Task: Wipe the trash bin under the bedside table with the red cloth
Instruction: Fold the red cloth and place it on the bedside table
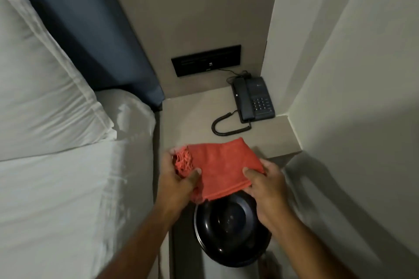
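Observation:
The red cloth (221,165), folded with a frayed fringe at its left end, lies over the front edge of the bedside table (192,118). My left hand (179,179) grips its left fringed end. My right hand (265,183) pinches its right front corner. Below the hands stands the round black trash bin (229,229), seen from above; the cloth and my right hand cover its far rim.
A dark telephone (252,99) with a coiled cord sits at the back right of the table, under a black wall socket panel (206,60). The bed with white sheet and pillow (45,88) fills the left. A pale wall (362,97) closes the right side.

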